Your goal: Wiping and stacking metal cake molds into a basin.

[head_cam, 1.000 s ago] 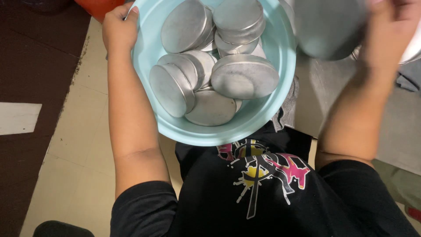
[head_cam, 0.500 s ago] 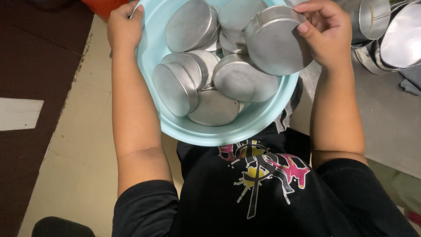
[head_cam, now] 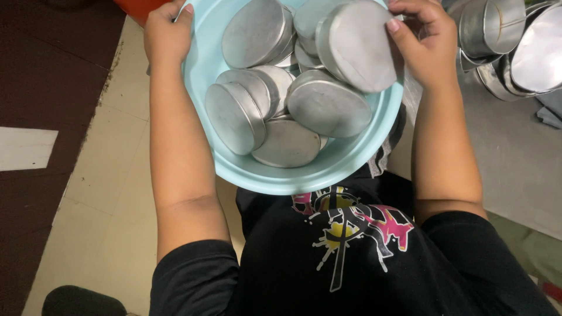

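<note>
Over tiled floor [head_cam: 105,175], right hand [head_cam: 427,47] holds tin [head_cam: 360,44] above basin [head_cam: 293,175]

One basin [head_cam: 351,169], seven round tins [head_cam: 328,105]

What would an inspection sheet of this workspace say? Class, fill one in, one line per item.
Surface: grey worktop at right.
Job's things: light blue basin holding round metal tins.
Clutter: more metal tins stacked on the worktop.
Grippers: left hand grips the basin rim; right hand holds a tin over the basin.
Cables: nothing seen.
Surroundings: pale tiled floor, orange container.
</note>
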